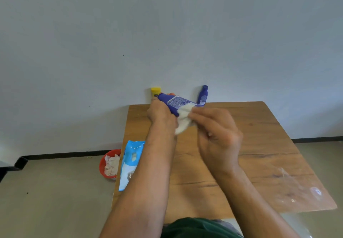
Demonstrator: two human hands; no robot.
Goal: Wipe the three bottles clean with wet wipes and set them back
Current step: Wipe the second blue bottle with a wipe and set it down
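Blue bottle (176, 103): tilted, lifted above the bench (259, 144); left hand (159, 113) fingers curled round one end.
Wipe (183, 118): white, bunched in right hand (217, 135) fingers, pressed against that bottle.
Yellow bottle (155, 92), other blue bottle (203, 95): upright at the bench's far edge, by the wall.
Wipe pack (130, 161): bench, left edge.
Red bin (109, 163): floor, holding crumpled wipes.

table (259, 144): we see brown wood with dark grain lines; smooth, with a pale glare at the near right corner
held bottle (173, 103): smooth blue plastic, we judge; printed white label
wipe (182, 120): white, soft, matt, cloth-like; crumpled
yellow bottle (155, 92): plastic to our eye
standing blue bottle (202, 95): smooth plastic; faint sheen
packet (130, 163): thin blue-and-white plastic film; glossy, wrinkled
red bowl (101, 165): smooth plastic; crumpled matt wipes inside
wall (167, 33): matt paint
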